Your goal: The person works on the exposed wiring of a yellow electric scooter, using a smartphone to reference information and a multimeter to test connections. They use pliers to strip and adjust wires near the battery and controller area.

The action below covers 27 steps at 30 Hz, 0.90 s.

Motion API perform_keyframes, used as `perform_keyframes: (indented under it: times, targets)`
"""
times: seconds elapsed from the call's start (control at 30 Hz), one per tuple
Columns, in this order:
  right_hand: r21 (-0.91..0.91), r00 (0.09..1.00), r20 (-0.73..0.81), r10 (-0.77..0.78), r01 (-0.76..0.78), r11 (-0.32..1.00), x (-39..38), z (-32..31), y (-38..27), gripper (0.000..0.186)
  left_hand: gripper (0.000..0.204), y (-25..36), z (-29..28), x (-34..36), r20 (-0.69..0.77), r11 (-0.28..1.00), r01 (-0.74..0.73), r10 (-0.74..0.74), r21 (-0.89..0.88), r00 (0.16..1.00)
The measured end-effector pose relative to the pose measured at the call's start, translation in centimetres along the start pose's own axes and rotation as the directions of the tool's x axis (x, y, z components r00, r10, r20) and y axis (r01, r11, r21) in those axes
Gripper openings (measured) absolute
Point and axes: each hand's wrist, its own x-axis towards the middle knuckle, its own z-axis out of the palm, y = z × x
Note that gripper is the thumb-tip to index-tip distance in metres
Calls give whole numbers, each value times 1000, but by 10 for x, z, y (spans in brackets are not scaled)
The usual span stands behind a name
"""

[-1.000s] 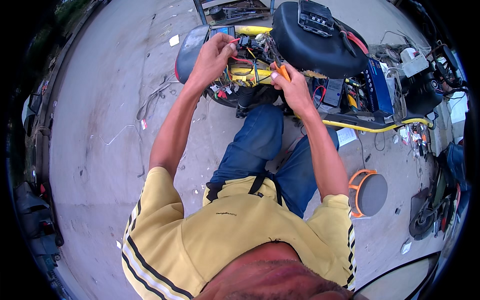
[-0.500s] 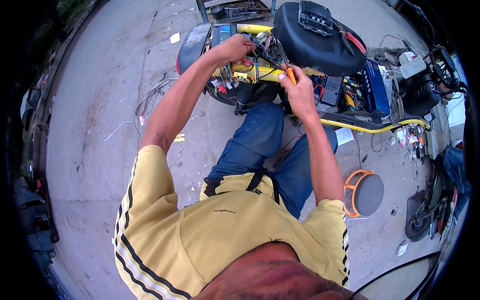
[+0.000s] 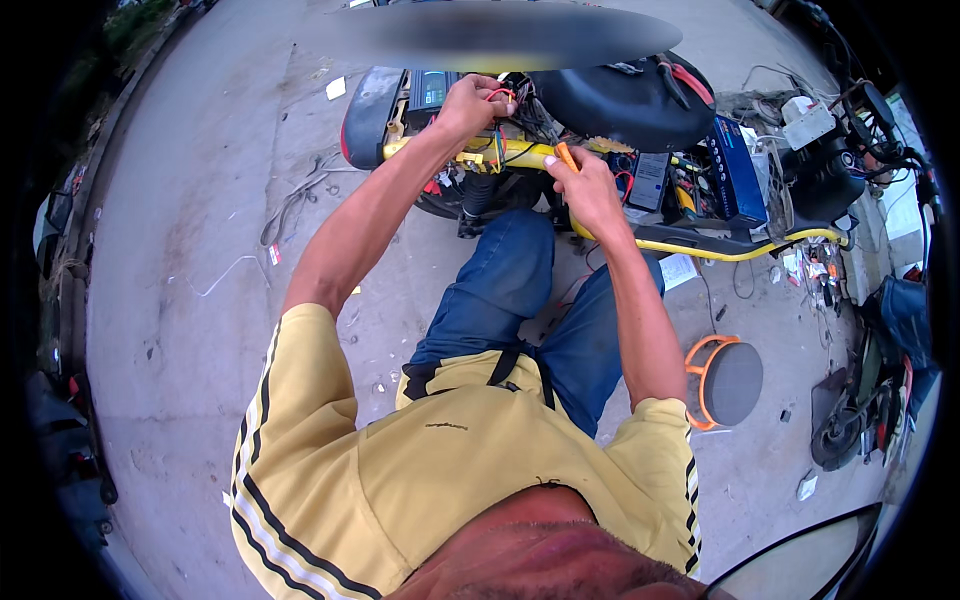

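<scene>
Scooter (image 3: pixel 530 153): spread beyond and beneath both hands, its yellow frame tube exposed.
Black seat (image 3: pixel 630 110): set just beyond the right hand.
Left hand (image 3: pixel 468 108): nearly closed, thumb and fingertips brought together on a red wire.
Right hand (image 3: pixel 592 190): curled closed, an orange-handled tool gripped.
Orange-handled tool (image 3: pixel 567 156): held between right thumb and fingers; its working end cannot be made out.
Red wire (image 3: pixel 499 92): looped at the left fingertips.
</scene>
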Motion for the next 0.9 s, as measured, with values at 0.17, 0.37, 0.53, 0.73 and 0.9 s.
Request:
perform_keyframes:
  times: [0.17, 0.37, 0.53, 0.73, 0.9]
  targets:
    - [-69, 998, 52, 21, -17, 997, 8, 3, 0, 58, 24, -14, -8, 12, 115, 981, -153, 139, 121, 984]
    - [17, 991, 110, 73, -76, 997, 11, 1, -10, 49, 18, 8, -15, -7, 183, 988, -37, 64, -147, 981]
    - [37, 989, 111, 93, -98, 994, 11, 1, -23, 45, 38, 2, -21, 6, 232, 919, 164, -82, -358, 969]
    - [107, 980, 128, 150, -164, 981, 4, 0, -15, 44, 25, 4, -15, 4, 131, 965, 127, -99, -230, 986]
    - [180, 970, 173, 169, -200, 963, 3, -4, -14, 44, 70, -7, -25, 11, 297, 982, 73, -18, -174, 955]
